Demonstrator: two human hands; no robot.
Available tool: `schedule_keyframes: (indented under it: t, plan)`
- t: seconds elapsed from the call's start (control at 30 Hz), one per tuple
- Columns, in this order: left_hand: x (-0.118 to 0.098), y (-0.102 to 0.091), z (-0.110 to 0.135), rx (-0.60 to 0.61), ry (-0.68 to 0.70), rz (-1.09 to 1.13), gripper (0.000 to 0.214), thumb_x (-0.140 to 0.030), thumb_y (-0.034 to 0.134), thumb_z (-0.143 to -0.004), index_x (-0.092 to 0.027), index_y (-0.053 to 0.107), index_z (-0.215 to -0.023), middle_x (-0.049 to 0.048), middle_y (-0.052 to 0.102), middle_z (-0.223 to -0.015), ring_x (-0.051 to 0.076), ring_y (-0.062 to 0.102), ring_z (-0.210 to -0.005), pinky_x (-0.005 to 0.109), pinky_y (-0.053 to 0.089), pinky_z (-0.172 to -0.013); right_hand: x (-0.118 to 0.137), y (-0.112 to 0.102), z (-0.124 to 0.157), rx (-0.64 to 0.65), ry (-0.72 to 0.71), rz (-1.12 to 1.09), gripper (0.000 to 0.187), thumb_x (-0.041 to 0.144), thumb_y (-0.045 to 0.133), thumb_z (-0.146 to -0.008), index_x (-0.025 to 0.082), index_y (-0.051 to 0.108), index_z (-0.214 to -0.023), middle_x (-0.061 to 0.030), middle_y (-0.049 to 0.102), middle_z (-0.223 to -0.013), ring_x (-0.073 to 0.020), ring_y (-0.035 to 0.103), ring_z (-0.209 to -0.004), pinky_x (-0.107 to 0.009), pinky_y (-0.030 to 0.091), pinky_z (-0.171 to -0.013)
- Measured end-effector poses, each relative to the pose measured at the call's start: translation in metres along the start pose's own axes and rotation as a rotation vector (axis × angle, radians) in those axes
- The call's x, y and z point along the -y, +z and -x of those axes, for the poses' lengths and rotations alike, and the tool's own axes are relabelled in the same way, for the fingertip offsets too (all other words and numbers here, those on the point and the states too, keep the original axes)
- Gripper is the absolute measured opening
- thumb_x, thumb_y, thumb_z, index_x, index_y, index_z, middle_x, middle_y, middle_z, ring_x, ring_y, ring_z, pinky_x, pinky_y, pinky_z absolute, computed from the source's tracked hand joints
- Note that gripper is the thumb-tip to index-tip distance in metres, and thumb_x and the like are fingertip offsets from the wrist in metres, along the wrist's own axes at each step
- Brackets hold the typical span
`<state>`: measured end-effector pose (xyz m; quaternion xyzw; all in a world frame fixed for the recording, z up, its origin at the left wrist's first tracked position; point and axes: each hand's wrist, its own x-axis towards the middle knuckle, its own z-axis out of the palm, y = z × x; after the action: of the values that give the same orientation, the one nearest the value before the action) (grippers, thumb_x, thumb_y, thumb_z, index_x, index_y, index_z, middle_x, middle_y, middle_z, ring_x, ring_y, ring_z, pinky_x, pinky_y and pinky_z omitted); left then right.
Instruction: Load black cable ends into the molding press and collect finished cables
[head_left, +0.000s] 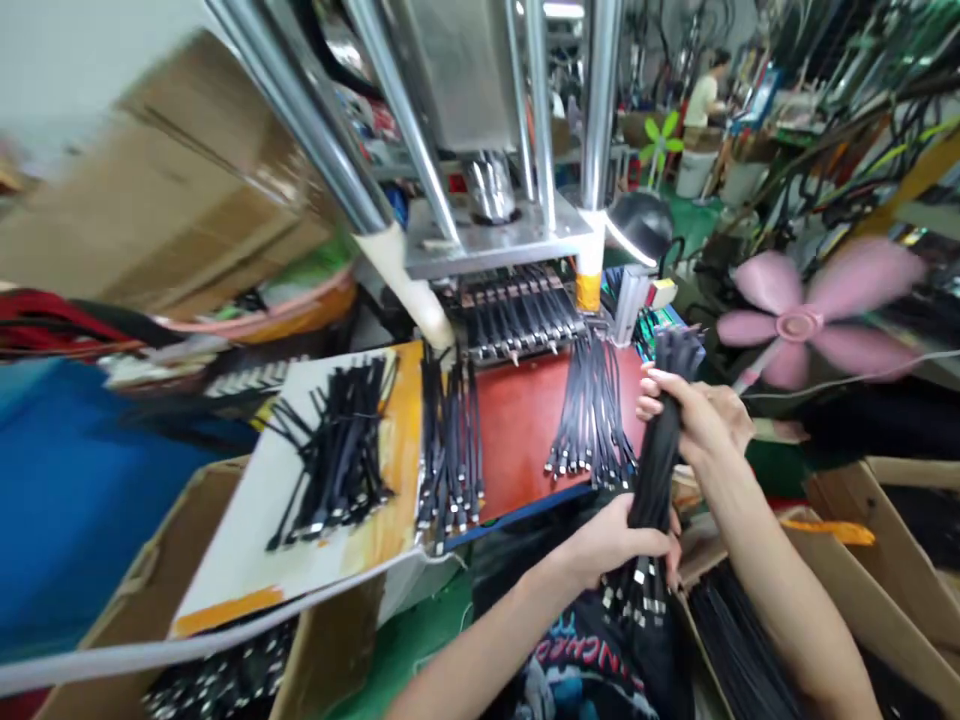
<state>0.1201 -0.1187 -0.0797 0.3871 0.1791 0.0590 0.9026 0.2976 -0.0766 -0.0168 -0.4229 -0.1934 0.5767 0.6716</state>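
Note:
A thick bundle of black cables (658,470) with metal plugs at its lower end is held upright in front of my body. My left hand (626,545) is wrapped round the bundle's lower part, just above the plugs. Higher up, my right hand (694,415) grips the same bundle, fingers curled round its upper part. Beside it on the red work surface (517,425) lies a row of black cables (595,420), plugs toward me. More cables (450,450) lie at the surface's left edge, and a loose pile (341,450) rests on the white board (225,570).
A press machine (495,240) with steel columns stands ahead, black cables lined up in its mould (521,310). A pink fan (799,323) is at right. Cardboard boxes (862,575) with cables flank me. Another person's blurred hand (731,412) appears behind my right hand.

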Motion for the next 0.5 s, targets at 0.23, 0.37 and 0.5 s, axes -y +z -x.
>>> schedule_keyframes:
  t: [0.23,0.37,0.5]
  plan:
    - [-0.068,-0.048,-0.01,-0.287,0.115,0.137,0.056,-0.039,0.086,-0.066,-0.015,0.06,-0.11,0.0061,0.075,-0.085,0.021,0.075,-0.071,0.037,0.062,-0.072,-0.031,0.038,-0.135,0.0,0.118,0.299,0.025,0.039,0.068,-0.103,0.015,0.066,-0.098,0.0024,0.064,-0.08,-0.009,0.059,-0.061,-0.023,0.053,-0.057]
    - [-0.081,-0.063,-0.027,-0.397,0.219,0.044,0.062,-0.031,0.083,-0.074,-0.013,0.058,-0.127,0.0175,0.075,-0.123,0.03,0.077,-0.103,0.044,0.062,-0.09,-0.031,0.031,-0.171,-0.026,0.116,0.455,0.029,0.04,0.066,-0.104,0.016,0.068,-0.119,-0.0051,0.071,-0.107,-0.0149,0.069,-0.084,-0.031,0.061,-0.073]
    - [-0.077,-0.072,-0.029,-0.66,0.333,-0.318,0.082,-0.021,0.074,-0.082,-0.012,0.041,-0.156,0.0215,0.049,-0.163,0.033,0.049,-0.152,0.05,0.036,-0.13,-0.039,0.026,-0.189,-0.04,0.09,0.592,0.033,0.042,0.066,-0.104,0.016,0.067,-0.125,-0.0076,0.071,-0.117,-0.0184,0.071,-0.094,-0.037,0.063,-0.081]
